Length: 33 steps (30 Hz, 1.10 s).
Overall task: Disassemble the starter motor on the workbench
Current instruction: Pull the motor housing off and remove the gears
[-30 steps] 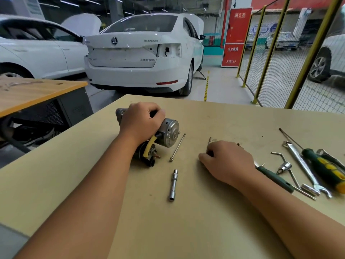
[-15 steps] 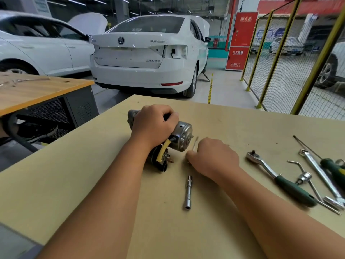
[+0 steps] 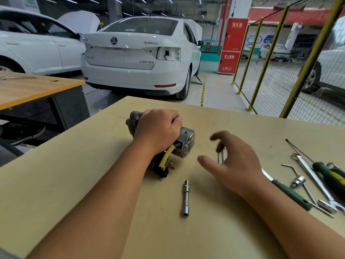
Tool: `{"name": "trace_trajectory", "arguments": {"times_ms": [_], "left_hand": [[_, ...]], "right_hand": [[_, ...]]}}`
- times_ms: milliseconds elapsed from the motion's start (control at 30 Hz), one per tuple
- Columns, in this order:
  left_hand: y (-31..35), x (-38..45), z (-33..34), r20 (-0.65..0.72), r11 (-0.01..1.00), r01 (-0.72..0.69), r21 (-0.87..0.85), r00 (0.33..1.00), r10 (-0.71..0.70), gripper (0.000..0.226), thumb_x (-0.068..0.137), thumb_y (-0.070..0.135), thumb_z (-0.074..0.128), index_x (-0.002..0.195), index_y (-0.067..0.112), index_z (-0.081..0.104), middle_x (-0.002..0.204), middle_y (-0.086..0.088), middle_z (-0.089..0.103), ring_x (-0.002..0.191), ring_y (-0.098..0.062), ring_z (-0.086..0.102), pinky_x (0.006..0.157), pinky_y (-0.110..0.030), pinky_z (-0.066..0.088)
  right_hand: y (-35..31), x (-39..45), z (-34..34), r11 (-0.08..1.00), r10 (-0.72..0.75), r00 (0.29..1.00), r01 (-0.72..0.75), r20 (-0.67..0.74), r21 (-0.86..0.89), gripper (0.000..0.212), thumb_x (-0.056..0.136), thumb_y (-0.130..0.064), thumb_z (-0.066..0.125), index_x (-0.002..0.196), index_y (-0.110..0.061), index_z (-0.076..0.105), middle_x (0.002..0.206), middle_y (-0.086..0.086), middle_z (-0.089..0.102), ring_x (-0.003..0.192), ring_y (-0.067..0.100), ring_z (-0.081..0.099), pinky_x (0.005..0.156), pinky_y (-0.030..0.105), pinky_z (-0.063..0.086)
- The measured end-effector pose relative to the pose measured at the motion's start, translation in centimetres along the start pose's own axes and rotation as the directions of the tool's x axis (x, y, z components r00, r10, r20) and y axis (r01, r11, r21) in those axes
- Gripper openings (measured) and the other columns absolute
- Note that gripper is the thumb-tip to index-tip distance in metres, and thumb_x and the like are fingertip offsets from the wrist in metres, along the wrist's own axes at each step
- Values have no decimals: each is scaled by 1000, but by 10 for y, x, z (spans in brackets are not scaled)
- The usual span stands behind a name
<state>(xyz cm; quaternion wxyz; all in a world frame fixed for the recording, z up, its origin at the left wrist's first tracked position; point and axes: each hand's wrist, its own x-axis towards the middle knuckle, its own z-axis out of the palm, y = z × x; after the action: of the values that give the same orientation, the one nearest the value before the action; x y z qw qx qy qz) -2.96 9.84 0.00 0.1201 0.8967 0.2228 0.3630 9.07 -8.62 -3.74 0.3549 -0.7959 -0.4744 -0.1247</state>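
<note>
**What is being hidden or cut off**

Much of the starter motor [image 3: 186,142] is being covered by the left hand [image 3: 158,131], so its middle is not being shown. The right hand [image 3: 235,161] is being blurred, and the thin rods [image 3: 220,157] behind its fingers are being partly hidden. The ratchet handle [image 3: 291,193] is being overlapped by the right wrist. The screwdriver [image 3: 334,174] and spanner [image 3: 313,176] are being cut off by the right edge.

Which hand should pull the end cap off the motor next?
Right. The right hand hovers open beside the silver end cap, probably free to grip it. The left hand grips the grey cylindrical starter motor, steadying it on the workbench.
</note>
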Motion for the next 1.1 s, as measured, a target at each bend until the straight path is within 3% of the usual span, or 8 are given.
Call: {"name": "trace_trajectory", "arguments": {"times_ms": [67,133,200,333,633,733,900,1100], "left_hand": [[7,-2,-1,20,999,-34,-11,999,34,32,104,30,47,84,17,70,70,3,62,73,-22,58,72,-34,31],[15,-5,-2,22,996,-68,-63,997,69,36,102,34,43,88,17,70,74,1,65,75,-24,60,72,-36,36],[23,-8,-4,5,982,-88,-165,996,90,36,101,35,41,95,18,71,80,1,70,80,-24,65,78,-40,49],[31,-8,-3,-44,938,-94,-333,995,84,31,104,30,43,112,17,71,85,5,72,87,-17,70,80,-43,58],[18,-7,2,-164,964,-51,-261,986,8,26,108,18,45,115,13,69,86,2,73,85,-15,70,78,-33,56],[17,-9,1,-180,958,-53,-282,984,2,27,107,19,45,115,13,70,86,3,74,86,-13,71,78,-29,56],[16,-9,2,-156,962,-67,-264,987,26,23,103,21,51,112,17,72,88,6,74,87,-11,71,78,-26,56],[15,-11,3,-106,970,-55,-238,994,30,19,99,14,61,108,20,77,93,6,77,90,-12,71,85,-33,59]], "right_hand": [[-11,-1,4,992,-112,993,109,39,64,77,67,-63,67,137,-41,41,121,-13,56,108,10,54,87,33,44],[-18,2,8,987,-161,985,161,61,9,86,68,-61,68,144,-41,33,133,-12,51,117,15,50,95,37,42],[-20,5,12,981,-189,979,192,69,-30,82,69,-57,66,143,-39,36,130,-11,53,117,17,50,95,38,42],[-18,8,17,980,-177,979,166,101,111,79,70,-42,72,142,-34,43,123,-13,56,113,10,53,94,30,44],[-18,8,20,970,-183,981,169,67,173,75,68,-48,66,138,-31,47,120,-9,56,107,7,53,88,15,39],[-20,6,18,970,-187,981,175,59,169,74,70,-43,70,139,-30,48,119,-8,56,106,10,54,88,18,41],[-16,1,13,972,-183,982,176,34,157,74,70,-37,80,137,-28,51,117,-9,56,104,7,53,85,9,36],[-14,-5,10,978,-174,984,168,44,124,74,67,-49,78,133,-29,51,113,-9,58,99,10,55,81,18,42]]}}
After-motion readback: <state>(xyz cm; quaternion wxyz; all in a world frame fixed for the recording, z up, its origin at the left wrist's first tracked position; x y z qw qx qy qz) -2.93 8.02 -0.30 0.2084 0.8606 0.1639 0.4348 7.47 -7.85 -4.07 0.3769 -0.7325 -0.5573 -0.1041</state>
